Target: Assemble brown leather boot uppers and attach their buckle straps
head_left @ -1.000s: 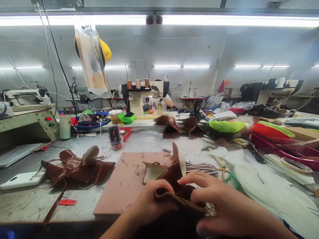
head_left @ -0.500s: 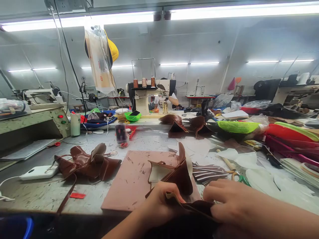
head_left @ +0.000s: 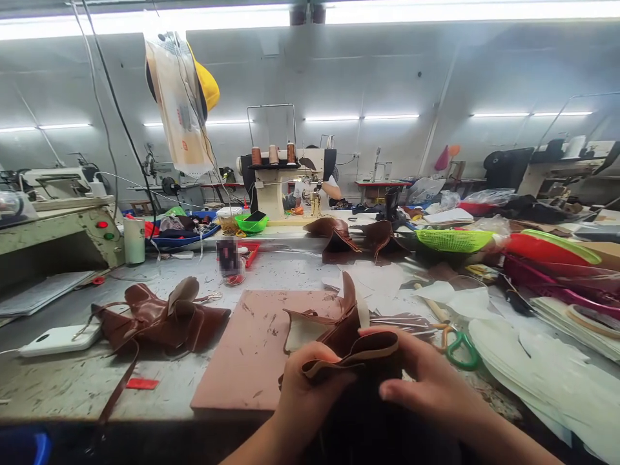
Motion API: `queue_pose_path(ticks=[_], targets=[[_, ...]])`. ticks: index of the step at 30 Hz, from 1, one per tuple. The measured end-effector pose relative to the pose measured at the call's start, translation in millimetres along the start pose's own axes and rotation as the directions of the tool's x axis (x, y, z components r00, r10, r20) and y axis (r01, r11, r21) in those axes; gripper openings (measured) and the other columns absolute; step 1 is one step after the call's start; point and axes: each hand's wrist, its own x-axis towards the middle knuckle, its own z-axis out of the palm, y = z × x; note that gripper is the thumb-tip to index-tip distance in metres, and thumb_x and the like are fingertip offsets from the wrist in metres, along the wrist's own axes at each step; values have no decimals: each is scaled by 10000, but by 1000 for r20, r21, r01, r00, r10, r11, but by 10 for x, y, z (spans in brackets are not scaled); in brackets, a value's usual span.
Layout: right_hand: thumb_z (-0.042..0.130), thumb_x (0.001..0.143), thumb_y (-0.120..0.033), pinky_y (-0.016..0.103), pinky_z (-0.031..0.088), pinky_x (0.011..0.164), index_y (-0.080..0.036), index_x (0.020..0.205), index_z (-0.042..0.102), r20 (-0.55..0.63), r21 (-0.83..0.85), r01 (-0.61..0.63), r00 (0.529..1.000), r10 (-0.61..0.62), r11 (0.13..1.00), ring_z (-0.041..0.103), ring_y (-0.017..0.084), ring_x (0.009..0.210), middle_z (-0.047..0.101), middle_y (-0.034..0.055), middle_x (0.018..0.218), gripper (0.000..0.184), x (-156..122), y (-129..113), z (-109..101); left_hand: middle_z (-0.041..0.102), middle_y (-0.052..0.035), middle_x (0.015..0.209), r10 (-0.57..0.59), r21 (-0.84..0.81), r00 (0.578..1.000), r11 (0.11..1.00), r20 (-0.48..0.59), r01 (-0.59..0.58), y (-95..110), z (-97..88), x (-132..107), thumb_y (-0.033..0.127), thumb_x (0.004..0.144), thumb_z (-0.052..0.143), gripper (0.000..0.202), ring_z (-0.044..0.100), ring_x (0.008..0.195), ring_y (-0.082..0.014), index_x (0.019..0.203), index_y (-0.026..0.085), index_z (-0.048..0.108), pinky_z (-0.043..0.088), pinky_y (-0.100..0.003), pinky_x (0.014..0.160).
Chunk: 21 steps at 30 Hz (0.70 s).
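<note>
A dark brown leather upper (head_left: 372,352) is held low in front of me, its pale-edged top rim curled into an open loop. My left hand (head_left: 312,391) pinches its left edge between thumb and fingers. Around the right end of the rim is my right hand (head_left: 426,378), fingers behind the leather and thumb in front. The upper's lower part falls into dark shadow. Just beyond, another brown upper (head_left: 334,332) with pale lining rests on a pinkish board (head_left: 242,361), partly hidden by my hands.
More brown uppers (head_left: 165,316) lie left, beside a white box-shaped device (head_left: 58,339). Green-handled scissors (head_left: 462,352) and stacked pale sheets (head_left: 542,374) are at right. Behind stand a lime basket (head_left: 455,240) and a sewing machine (head_left: 271,190) with thread spools; a person sits beyond.
The upper's rim has risen and spread into a loop. My right hand has shifted left along it and turned, its thumb now apart from the fingers. The view has shifted slightly.
</note>
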Motion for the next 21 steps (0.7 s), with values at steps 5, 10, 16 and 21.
queue_pose_path(ticks=[5, 10, 16, 21], targets=[[637, 741, -293, 321, 518, 720, -188, 858, 680, 47, -15, -18, 999, 19, 1000, 634, 212, 747, 691, 33, 803, 163, 30, 14, 52, 626, -15, 678, 0, 71, 1000, 997, 30, -2, -89, -70, -71, 414, 576, 777, 308, 551, 619, -153, 722, 195, 618, 450, -242, 583], [589, 774, -298, 375, 499, 805, -195, 977, 667, 140, -146, -86, 984, 106, 986, 620, 256, 874, 680, 55, 935, 241, -4, 116, -503, 638, -78, 979, -74, 168, 996, 982, -45, 81, -116, -623, 169, 559, 683, 645, 484, 570, 914, -221, 997, 192, 611, 440, -312, 820], [590, 707, -351, 411, 461, 855, -162, 949, 666, 107, -428, -343, 900, 423, 836, 593, 307, 953, 683, 67, 955, 317, 418, 478, -1102, 662, -93, 860, -607, 210, 721, 793, 334, 571, -496, -673, 723, 473, 608, 685, 438, 624, 771, -203, 861, 119, 640, 481, -332, 724], [587, 674, -231, 346, 484, 781, -148, 879, 685, 126, -512, -449, 804, 581, 732, 622, 263, 862, 698, 42, 851, 241, 750, 733, -880, 673, -79, 991, -525, 337, 716, 849, 460, 406, -731, -226, 849, 388, 677, 675, 412, 590, 971, -235, 1010, 145, 658, 452, -350, 867]])
